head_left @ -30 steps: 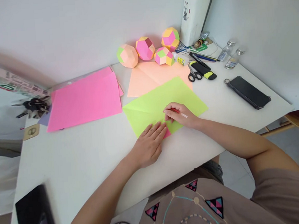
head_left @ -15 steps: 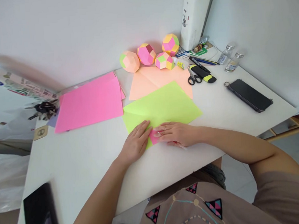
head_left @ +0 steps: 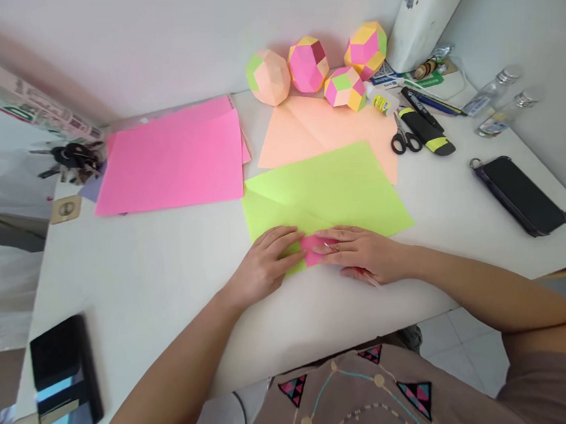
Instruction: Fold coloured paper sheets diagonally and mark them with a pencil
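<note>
My left hand lies flat on the near left part of a lime-green paper sheet, fingertips at the edge of a small pink paper piece. From the other side my right hand presses on the same pink piece, largely covering it. A slim pen with a clear barrel and a red part is tucked between the right hand's fingers, its tip pointing up and left. Part of the green sheet's near edge is hidden under both hands.
Pink sheets lie left, a peach sheet behind. Several faceted paper balls stand by the wall. Glue, scissors, a yellow-black cutter and a phone sit right; a black device is front left.
The camera view has shifted, so things on the table appear displaced. Both hands stay on the pink piece, with the left fingers a little more level, and the pen remains in the right hand.
</note>
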A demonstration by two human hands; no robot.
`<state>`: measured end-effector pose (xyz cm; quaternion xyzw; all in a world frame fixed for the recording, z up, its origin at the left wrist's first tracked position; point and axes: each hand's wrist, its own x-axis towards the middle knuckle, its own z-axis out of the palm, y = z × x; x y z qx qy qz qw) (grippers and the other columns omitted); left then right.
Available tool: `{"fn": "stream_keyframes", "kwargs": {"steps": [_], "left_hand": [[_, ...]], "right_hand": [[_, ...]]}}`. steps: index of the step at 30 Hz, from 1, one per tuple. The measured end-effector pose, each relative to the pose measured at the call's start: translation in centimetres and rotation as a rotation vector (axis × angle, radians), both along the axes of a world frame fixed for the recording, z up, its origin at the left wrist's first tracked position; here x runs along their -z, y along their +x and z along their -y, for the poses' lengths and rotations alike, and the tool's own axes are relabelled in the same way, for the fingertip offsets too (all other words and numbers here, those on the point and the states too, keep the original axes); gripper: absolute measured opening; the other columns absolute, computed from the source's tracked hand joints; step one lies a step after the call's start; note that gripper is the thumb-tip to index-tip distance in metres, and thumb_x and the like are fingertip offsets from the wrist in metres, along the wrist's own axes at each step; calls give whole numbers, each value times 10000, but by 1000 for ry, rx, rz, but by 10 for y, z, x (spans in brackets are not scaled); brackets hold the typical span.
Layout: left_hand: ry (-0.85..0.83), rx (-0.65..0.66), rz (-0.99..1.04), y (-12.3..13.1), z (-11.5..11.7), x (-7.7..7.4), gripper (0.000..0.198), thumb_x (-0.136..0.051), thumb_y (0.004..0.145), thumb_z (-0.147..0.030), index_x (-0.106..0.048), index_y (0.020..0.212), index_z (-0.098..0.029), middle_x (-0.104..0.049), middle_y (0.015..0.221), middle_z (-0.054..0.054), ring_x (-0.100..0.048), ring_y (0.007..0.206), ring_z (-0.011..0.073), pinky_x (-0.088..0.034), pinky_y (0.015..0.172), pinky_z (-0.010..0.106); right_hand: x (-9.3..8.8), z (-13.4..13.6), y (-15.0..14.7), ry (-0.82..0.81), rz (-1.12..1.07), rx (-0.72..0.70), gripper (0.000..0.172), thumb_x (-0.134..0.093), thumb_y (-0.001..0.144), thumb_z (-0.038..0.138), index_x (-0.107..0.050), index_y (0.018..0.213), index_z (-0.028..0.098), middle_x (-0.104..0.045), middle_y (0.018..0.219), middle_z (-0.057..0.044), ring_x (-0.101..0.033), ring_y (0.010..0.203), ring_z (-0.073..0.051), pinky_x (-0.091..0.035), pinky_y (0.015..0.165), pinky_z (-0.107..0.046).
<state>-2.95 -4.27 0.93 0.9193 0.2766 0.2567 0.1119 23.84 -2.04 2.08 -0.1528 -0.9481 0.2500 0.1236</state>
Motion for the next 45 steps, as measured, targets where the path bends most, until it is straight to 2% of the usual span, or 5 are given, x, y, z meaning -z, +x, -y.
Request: {"fn": "stream_keyframes", "kwargs": {"steps": [5, 14, 27, 41, 45], "left_hand": [[-46, 2, 7, -3, -3, -1, 246, -460, 908, -90, -648, 1027, -196, -613, 1215, 115, -491, 1224, 250, -474, 961, 490], [-79, 8, 21, -7, -4, 2, 258, -464, 911, -117, -682, 999, -224, -621, 1227, 96, -497, 1219, 237, -460, 982, 488], [-49, 13, 45, -6, -5, -2, 277, -439, 940, -163, -703, 891, -232, -681, 1089, 51, -554, 1111, 192, -446, 1007, 457], [-97, 56, 45, -9, -5, -1, 307, -433, 931, -126, -706, 862, -247, -653, 1168, 52, -538, 1194, 192, -397, 1041, 461], [-94, 37, 23, -10, -4, 0, 324, -414, 940, -144, -704, 835, -243, -669, 1134, 37, -540, 1194, 180, -399, 1053, 460]], "right_hand": [[2, 1, -3, 42, 42, -11, 371, -469, 928, 239, -528, 1292, 195, -537, 1373, -53, -239, 1427, -205, -242, 1159, -471], [3, 6, -8, 96, 37, -1, 384, -456, 938, 247, -510, 1311, 174, -544, 1362, -81, -296, 1405, -219, -287, 1139, -468], [2, 5, -9, 98, 89, -4, 446, -446, 943, 246, -428, 1386, 202, -452, 1443, -54, -277, 1413, -224, -266, 1149, -473], [5, 5, -9, 101, 80, 23, 415, -474, 935, 271, -473, 1334, 154, -424, 1455, -110, -261, 1417, -257, -302, 1134, -499], [3, 3, -8, 47, -36, 36, 393, -502, 929, 257, -486, 1306, 144, -513, 1385, -124, -339, 1385, -239, -341, 1127, -474]]}}
